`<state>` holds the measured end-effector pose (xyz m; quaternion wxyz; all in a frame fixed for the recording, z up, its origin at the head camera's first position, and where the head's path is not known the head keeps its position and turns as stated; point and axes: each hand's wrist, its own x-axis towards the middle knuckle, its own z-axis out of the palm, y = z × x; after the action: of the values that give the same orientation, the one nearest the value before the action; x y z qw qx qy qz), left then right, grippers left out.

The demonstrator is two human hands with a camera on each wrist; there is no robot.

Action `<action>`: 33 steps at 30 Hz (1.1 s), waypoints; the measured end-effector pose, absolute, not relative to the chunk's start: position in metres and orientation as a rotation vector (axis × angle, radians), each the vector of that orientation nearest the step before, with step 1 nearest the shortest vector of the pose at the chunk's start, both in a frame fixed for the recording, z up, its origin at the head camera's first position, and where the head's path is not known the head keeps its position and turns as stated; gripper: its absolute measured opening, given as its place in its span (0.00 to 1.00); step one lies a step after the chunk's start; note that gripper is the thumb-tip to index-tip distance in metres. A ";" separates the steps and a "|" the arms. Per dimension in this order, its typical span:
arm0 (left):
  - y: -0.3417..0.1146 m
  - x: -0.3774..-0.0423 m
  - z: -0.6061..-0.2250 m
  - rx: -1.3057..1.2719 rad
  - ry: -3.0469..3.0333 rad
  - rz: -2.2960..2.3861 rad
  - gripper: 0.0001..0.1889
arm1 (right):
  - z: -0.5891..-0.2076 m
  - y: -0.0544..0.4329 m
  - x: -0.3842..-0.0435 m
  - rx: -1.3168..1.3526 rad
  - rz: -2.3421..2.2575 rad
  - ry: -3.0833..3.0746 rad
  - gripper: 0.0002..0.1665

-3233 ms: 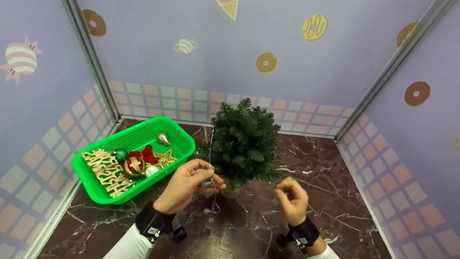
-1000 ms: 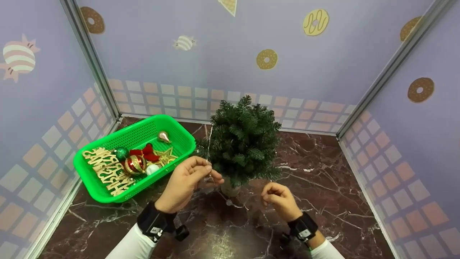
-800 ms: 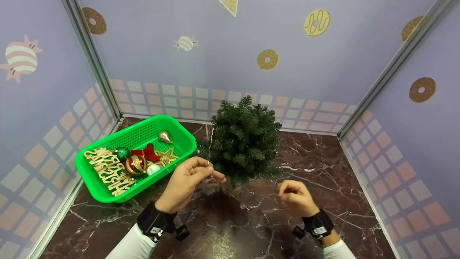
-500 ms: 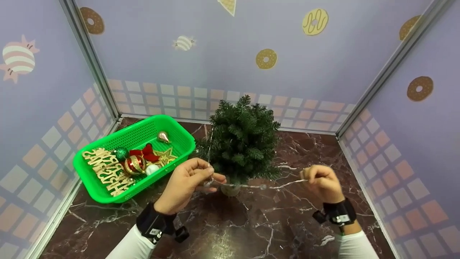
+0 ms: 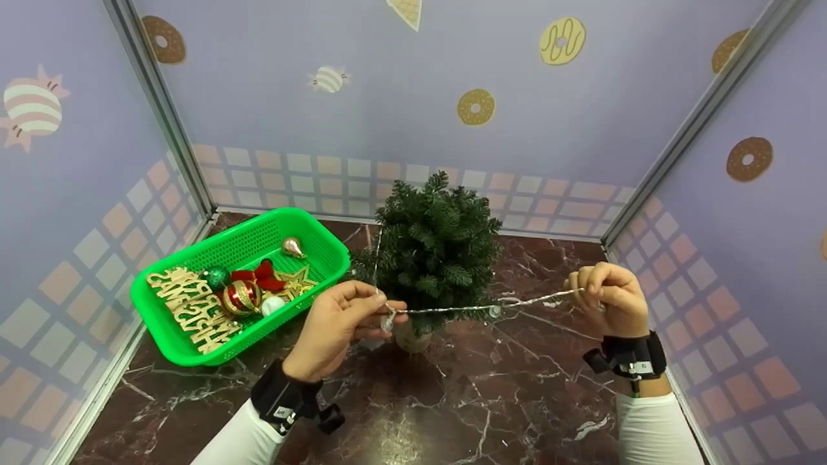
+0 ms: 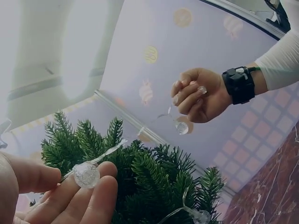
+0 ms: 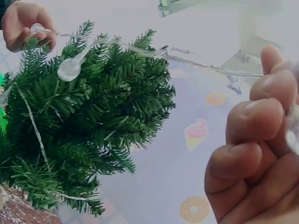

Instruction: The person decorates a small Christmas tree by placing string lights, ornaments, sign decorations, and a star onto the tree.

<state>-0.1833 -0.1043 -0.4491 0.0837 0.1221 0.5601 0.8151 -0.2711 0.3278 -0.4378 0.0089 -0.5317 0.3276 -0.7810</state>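
A small green artificial Christmas tree stands upright in a pale pot. My left hand, left of the tree's lower branches, pinches a string of fairy lights between thumb and fingers. One clear round bulb lies against those fingers in the left wrist view. Out to the right of the tree, my right hand pinches the same string with curled fingers. The stretch between the hands is nearly straight and crosses in front of the tree. More wire runs up the tree's left side and, in the right wrist view, over its branches.
On the left sits a green plastic basket with a striped red-and-gold bauble, a green bauble, a red bow, gold stars and gold lettering. Printed panels enclose the dark marble-patterned surface.
My right hand first moves in toward the tree, then swings right and up, drawing the fairy lights from slack to nearly straight. My left hand stays almost in place, still pinching the string.
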 end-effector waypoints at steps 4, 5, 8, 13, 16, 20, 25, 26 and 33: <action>-0.104 -0.184 -0.450 0.388 1.673 2.419 0.22 | -0.432 0.330 -0.279 -1.610 -2.500 0.959 0.12; -0.104 -0.184 -0.450 0.392 1.673 2.419 0.21 | -0.430 0.331 -0.281 -1.594 -2.513 0.937 0.13; -0.104 -0.183 -0.451 0.394 1.673 2.419 0.20 | -0.424 0.333 -0.290 -1.512 -2.564 0.921 0.14; -0.103 -0.183 -0.451 0.398 1.695 2.405 0.17 | -0.412 0.336 -0.308 -1.316 -2.647 0.982 0.15; -0.103 -0.183 -0.452 0.416 1.704 2.399 0.17 | -0.405 0.338 -0.320 -1.241 -2.675 0.985 0.15; -0.104 -0.183 -0.452 0.465 1.712 2.390 0.20 | -0.394 0.338 -0.331 -1.216 -2.690 0.968 0.15; -0.105 -0.181 -0.454 0.518 1.765 2.369 0.23 | -0.377 0.332 -0.338 -1.184 -2.711 0.968 0.13; -0.105 -0.181 -0.454 0.525 1.789 2.359 0.23 | -0.374 0.330 -0.340 -1.171 -2.716 0.970 0.13; -0.105 -0.182 -0.456 0.485 1.934 2.313 0.21 | -0.361 0.319 -0.361 -0.911 -2.754 1.186 0.13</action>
<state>-0.1816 -0.1049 -0.4565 0.0440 0.1585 0.6327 0.7567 -0.3615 0.3191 -0.3605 0.0037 -0.2908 0.3784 -0.8788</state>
